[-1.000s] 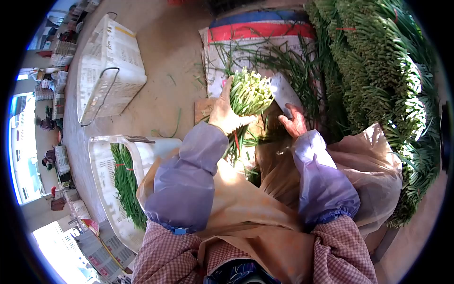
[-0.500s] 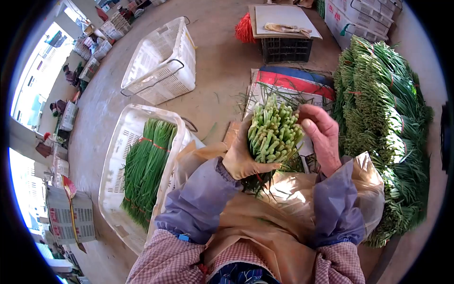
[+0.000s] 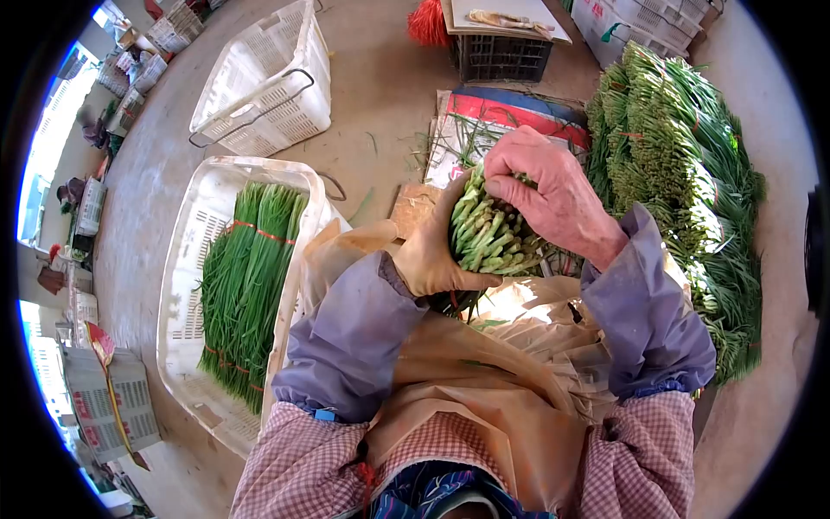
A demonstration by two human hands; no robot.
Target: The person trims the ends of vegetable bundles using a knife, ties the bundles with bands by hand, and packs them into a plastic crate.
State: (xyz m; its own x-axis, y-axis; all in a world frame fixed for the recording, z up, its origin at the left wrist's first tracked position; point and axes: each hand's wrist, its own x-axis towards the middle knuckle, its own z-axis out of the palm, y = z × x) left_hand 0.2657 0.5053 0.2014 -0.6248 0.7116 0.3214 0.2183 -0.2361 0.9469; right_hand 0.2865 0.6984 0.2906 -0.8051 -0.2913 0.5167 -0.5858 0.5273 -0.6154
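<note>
My left hand (image 3: pixel 425 253), in a tan glove, is wrapped round a thick bunch of chives (image 3: pixel 486 235), its cut stem ends pointing up towards me. The leaves hang below, mostly hidden. Over the far right side of the bunch is my bare right hand (image 3: pixel 553 190), fingers curled in and thumb pressed to the forefinger at the stem ends. What those fingertips pinch is too small to make out. To my left, tied bundles of chives (image 3: pixel 251 285) lie in a white plastic crate (image 3: pixel 179 324).
A tall pile of tied chives (image 3: pixel 657 164) stands on my right. Ahead are a second white crate (image 3: pixel 298 108), a black crate (image 3: pixel 501 59) with a board on top, and red ties (image 3: pixel 426 22). Loose leaves lie on the sacking (image 3: pixel 484 105). People and stacked crates line the far left.
My right hand has moved from beside the bunch to over its stem ends, and its fingers have curled in. The left hand keeps its hold. The camera view has shifted.
</note>
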